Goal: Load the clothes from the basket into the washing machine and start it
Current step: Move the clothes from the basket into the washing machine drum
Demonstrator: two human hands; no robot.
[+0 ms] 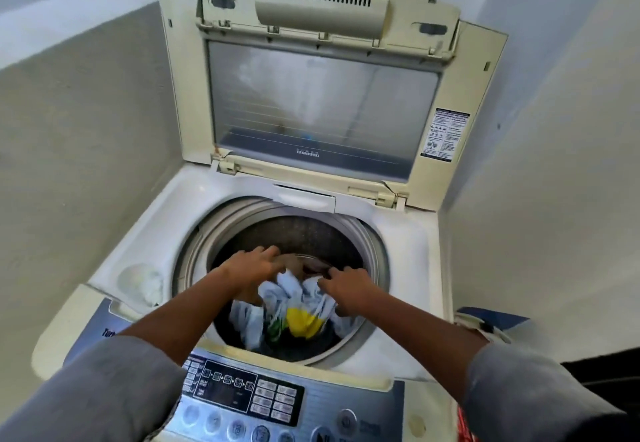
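With the lid (311,95) up, you reach into the drum (194,254), your left grip (254,265) spread flat on the clothes (301,320), probably pushing them down, while your right grip (346,287) pinches a pale fold, seemingly tucking it inside.

Only the letters "Tur" are made out, on the blue-and-silver control panel (107,332); the white lid sticker (445,135) is printed too small.

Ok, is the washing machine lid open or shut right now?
Open. The lid stands raised behind the drum, whose mouth is uncovered; the left hand and right hand reach in over the clothes.
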